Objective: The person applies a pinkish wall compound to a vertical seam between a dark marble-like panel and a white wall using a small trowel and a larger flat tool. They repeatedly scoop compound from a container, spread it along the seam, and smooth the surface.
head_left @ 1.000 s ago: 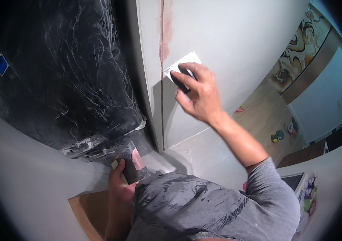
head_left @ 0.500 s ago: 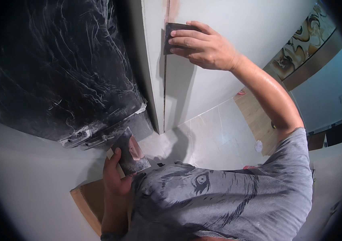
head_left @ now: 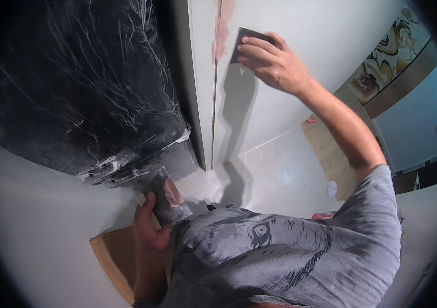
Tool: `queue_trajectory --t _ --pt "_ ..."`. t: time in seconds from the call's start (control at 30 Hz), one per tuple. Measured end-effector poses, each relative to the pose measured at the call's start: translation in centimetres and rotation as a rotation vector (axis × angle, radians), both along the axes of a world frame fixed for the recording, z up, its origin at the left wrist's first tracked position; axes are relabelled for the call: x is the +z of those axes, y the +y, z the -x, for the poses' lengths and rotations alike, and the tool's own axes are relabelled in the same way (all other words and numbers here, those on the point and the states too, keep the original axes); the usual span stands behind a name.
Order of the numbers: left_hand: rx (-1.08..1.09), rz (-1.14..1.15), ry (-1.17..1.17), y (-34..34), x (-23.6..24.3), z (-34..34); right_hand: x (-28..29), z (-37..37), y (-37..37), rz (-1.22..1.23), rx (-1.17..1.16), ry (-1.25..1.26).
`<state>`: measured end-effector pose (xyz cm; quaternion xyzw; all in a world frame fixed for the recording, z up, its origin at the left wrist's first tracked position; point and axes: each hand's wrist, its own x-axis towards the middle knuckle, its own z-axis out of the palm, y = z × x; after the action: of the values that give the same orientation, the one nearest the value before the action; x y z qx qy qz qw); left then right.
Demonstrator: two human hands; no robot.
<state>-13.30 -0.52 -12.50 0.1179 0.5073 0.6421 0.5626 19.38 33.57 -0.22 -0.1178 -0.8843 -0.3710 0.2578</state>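
My right hand [head_left: 275,60] grips a dark, flat scraper blade [head_left: 244,43], fingers spread over its face, just right of a narrow vertical groove [head_left: 214,118] in the white wall panel [head_left: 290,41]. Pinkish filler [head_left: 221,36] covers the groove's upper stretch and is smeared beside it; lower down the groove shows dark. Low on the left, my left hand [head_left: 149,226] is closed round a second, wider metal scraper [head_left: 164,192]. A lump of pink filler [head_left: 172,193] lies on that blade. Whether the right blade touches the wall I cannot tell.
Black dusty plastic sheeting [head_left: 90,82] hangs over something at the left. An open cardboard box [head_left: 113,251] stands at lower left. Grey floor tiles [head_left: 264,167] meet wood flooring [head_left: 328,149], and a patterned panel [head_left: 387,51] is at far right.
My right hand has moved the scraper rightward off the groove, and fresh pink filler shows where the blade was. My left hand has hardly moved.
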Motion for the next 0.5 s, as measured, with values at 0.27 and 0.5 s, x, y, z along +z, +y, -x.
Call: queue_trajectory --t 0.27,0.5 --pt "-0.184 -0.069 -0.21 1.0 2.9 0.6 0.8 6.4 -6.1 0.178 -0.115 0.671" --pt "-0.175 0.023 -0.119 2.6 4.9 2.1 -2.7 10.0 -6.4 0.275 -0.243 0.79"
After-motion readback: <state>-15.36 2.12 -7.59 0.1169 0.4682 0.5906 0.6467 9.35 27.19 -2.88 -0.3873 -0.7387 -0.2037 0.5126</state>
